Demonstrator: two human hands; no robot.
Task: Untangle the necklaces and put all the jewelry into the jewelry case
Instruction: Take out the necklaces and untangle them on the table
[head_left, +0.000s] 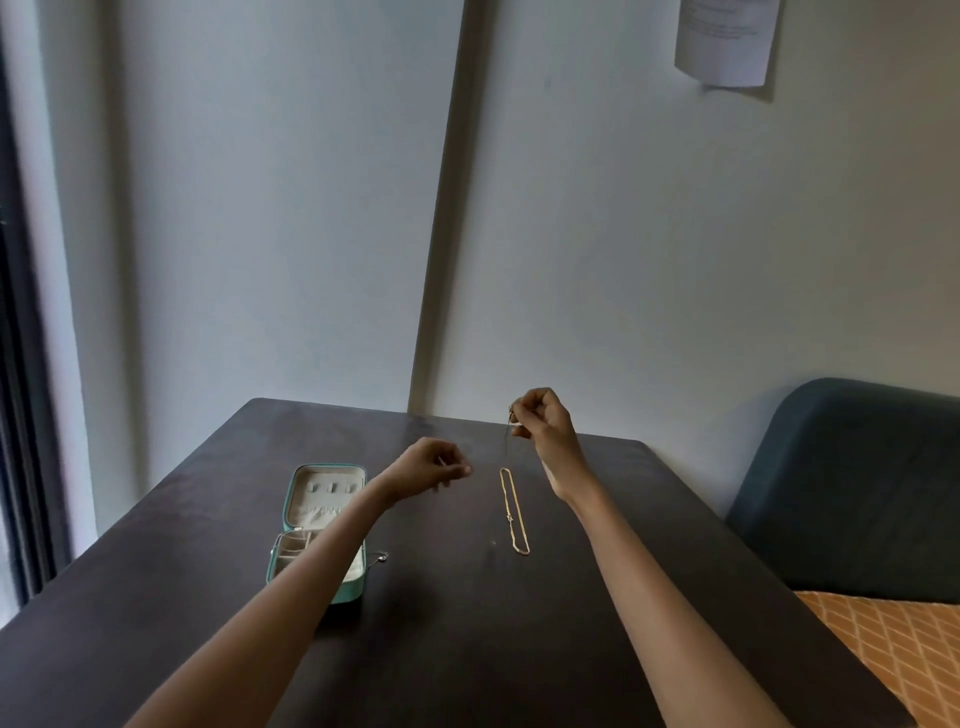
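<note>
Right-hand grip (540, 421) pinches a thin dark chain (505, 441), light and floppy, so you'd hold near its clasp.

- Jewelry case (347, 595): mint-green shell, cream lining inside
- Gold necklace (514, 512): yellow gold, lying on the worktop
- Thin chain (506, 441) hanging from the right hand (540, 421): dark, colour hard to tell
- Worktop (467, 623): very dark brown, plain
- Chair (852, 488): dark teal-blue
- Cover (898, 654) at lower right: orange with a pale diamond lattice
- Wall (623, 234): off-white
- Paper sheet (724, 36): white with faint grey print
</note>
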